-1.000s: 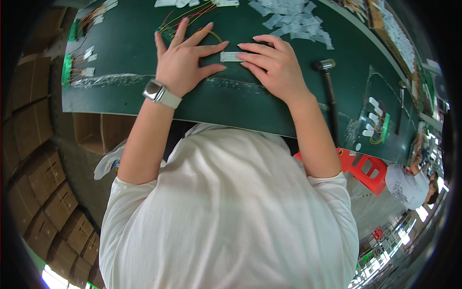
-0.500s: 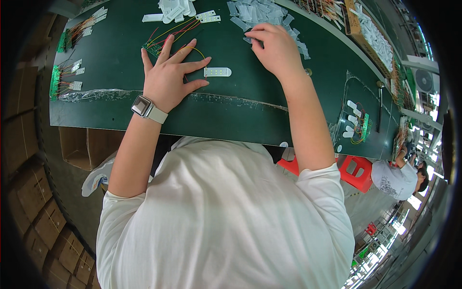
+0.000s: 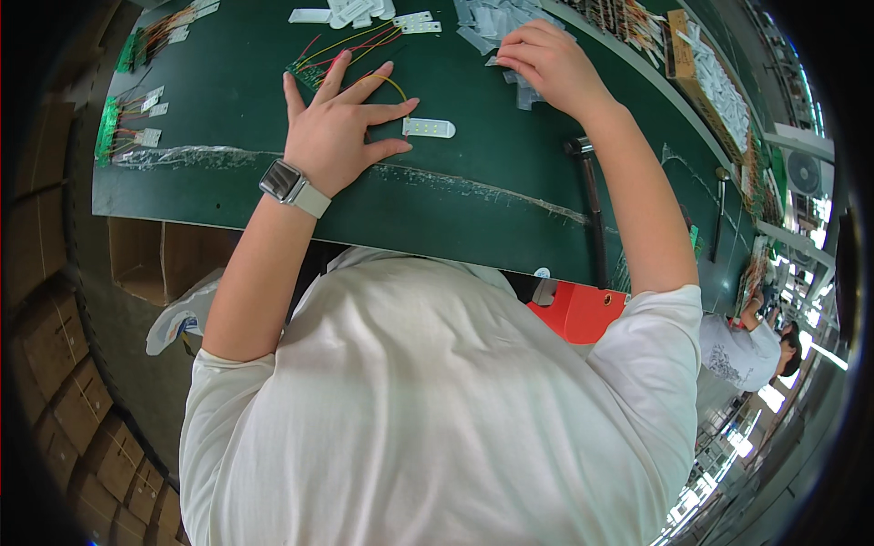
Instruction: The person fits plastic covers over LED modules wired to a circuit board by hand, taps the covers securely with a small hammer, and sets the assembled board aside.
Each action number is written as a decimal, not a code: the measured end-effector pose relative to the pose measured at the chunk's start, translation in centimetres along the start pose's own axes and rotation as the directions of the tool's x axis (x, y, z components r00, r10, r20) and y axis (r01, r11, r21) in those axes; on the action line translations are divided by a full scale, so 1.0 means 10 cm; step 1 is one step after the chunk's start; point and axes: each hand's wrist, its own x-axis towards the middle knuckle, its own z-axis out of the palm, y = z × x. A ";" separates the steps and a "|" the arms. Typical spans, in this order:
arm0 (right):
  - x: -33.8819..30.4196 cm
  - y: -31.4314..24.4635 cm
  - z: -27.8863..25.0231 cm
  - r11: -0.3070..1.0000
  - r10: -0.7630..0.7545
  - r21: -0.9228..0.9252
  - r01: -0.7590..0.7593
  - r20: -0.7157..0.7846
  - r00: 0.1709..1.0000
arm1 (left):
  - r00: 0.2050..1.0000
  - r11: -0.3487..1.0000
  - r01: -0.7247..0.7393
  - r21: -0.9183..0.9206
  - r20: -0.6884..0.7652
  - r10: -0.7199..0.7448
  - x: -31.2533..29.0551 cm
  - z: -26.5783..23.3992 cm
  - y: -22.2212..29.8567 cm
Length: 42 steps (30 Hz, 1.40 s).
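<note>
My left hand [image 3: 341, 132] lies with fingers spread on the green tabletop, a watch on its wrist. Under and beyond its fingers is a green circuit board [image 3: 308, 73] with red and yellow wires. Just right of the thumb and index finger rests a white LED strip board [image 3: 429, 128] in a rounded white holder, joined by a yellow wire. My right hand [image 3: 555, 68] is closed in a pinch at the near edge of a pile of translucent plastic covers [image 3: 492, 20]. A small translucent cover [image 3: 492, 62] shows at its fingertips.
A hammer [image 3: 592, 196] lies by my right forearm; another hammer [image 3: 720, 209] is farther right. White plastic holders [image 3: 355, 11] are heaped at the far edge. Wired circuit boards [image 3: 107, 127] sit at left. A box of white parts [image 3: 715, 77] stands at far right, where another person [image 3: 742, 350] sits.
My right hand has shifted slightly right and away, its fingers now pinched on a cover. The left hand remains spread beside the LED board. The view has moved a little, revealing the nearer hammer.
</note>
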 end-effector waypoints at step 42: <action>-0.35 -1.18 -0.01 0.513 0.731 0.460 -0.725 0.208 0.650 | 0.999 1.000 -0.018 0.011 -0.051 0.018 -0.02 0.10 -0.03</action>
